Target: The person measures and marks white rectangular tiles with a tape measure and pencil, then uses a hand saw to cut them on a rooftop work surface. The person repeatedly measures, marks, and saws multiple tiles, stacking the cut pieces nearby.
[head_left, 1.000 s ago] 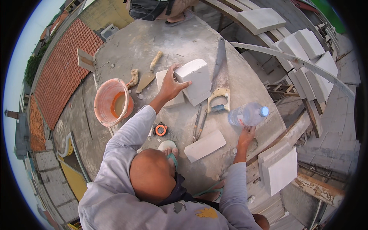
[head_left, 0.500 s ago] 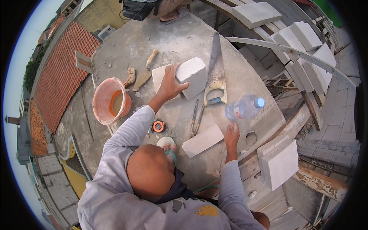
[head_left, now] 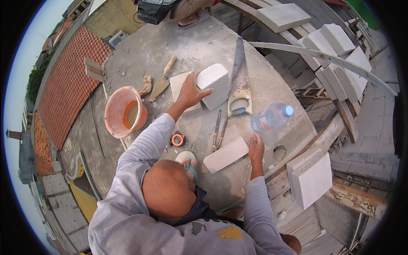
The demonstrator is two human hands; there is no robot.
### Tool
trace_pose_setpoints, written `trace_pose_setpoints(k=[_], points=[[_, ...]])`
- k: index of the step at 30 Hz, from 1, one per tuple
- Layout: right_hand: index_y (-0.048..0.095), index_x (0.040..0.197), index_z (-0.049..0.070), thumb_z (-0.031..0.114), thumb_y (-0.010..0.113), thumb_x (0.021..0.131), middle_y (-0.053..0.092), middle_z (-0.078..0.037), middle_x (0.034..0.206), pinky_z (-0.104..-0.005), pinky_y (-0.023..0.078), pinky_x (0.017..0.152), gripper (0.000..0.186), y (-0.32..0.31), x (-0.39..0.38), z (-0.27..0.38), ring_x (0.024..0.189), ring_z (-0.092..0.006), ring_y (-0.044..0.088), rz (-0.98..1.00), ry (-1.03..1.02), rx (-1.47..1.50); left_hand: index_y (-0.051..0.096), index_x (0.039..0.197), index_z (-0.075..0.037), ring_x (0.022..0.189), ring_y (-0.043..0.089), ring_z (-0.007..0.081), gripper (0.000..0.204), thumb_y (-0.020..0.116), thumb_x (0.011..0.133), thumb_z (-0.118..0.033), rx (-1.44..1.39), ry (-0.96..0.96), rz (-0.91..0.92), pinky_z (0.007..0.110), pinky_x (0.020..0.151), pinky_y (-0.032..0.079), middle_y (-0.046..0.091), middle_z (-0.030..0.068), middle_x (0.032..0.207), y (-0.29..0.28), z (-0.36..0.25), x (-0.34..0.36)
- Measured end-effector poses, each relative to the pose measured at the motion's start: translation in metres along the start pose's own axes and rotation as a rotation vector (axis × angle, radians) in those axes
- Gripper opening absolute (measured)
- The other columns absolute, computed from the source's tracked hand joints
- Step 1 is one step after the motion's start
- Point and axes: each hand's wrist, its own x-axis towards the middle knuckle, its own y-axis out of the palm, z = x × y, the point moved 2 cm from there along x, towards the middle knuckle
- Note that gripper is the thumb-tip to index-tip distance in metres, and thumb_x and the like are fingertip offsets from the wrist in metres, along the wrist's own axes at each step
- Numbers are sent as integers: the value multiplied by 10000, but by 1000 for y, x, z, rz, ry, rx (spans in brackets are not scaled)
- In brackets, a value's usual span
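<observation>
My left hand [head_left: 190,92] grips the top of a white block [head_left: 216,87] standing on the concrete slab, thumb apart from the fingers. Another pale block [head_left: 179,83] lies against its left side, partly covered by the hand. My right hand [head_left: 256,149] is low over the slab, its fingers bent in and close together; whether anything small is between them cannot be made out. Just left of it lies a narrow white block piece [head_left: 226,155]. A clear water bottle with a blue cap [head_left: 272,117] lies just beyond my right hand.
A handsaw [head_left: 240,80], pliers-like tool [head_left: 219,131], tape measure [head_left: 177,139], trowel [head_left: 160,87] and pink bucket [head_left: 114,114] lie around the blocks. Another person's foot [head_left: 190,19] is at the far edge. More white blocks [head_left: 312,180] rest on planks to the right, past the slab's edge.
My right hand has shifted very slightly left, toward the narrow block piece. The left hand keeps its hold on the white block, and the whole view has drifted a little.
</observation>
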Motion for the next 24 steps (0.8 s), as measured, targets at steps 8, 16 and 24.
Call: trace_pose_setpoints(k=[8, 16, 24], points=[[678, 1336, -37, 307, 566, 1080, 736, -271, 1265, -438, 512, 1054, 444, 12, -12, 25, 1218, -412, 695, 161, 27, 14, 538, 1440, 54, 1301, 610, 393, 903, 903, 803, -472, -48, -70, 17, 459, 1114, 476, 629, 270, 1364, -5, 5, 8], [704, 1280, -21, 444, 475, 1122, 729, -281, 1251, -478, 500, 1053, 542, 19, -21, 32, 1220, -470, 668, 202, 43, -74, 529, 1470, 87, 1318, 623, 400, 962, 910, 794, -481, -104, -167, 14, 473, 1120, 492, 632, 285, 1390, -4, 11, 14], [730, 1273, 13, 455, 590, 1097, 754, -242, 1241, -425, 526, 1040, 495, 18, -36, 54, 1203, -382, 710, 152, 3, -69, 551, 1437, 121, 1244, 683, 383, 953, 914, 781, -469, -240, -235, -103, 449, 1048, 540, 677, 310, 1332, -2, 16, 9]])
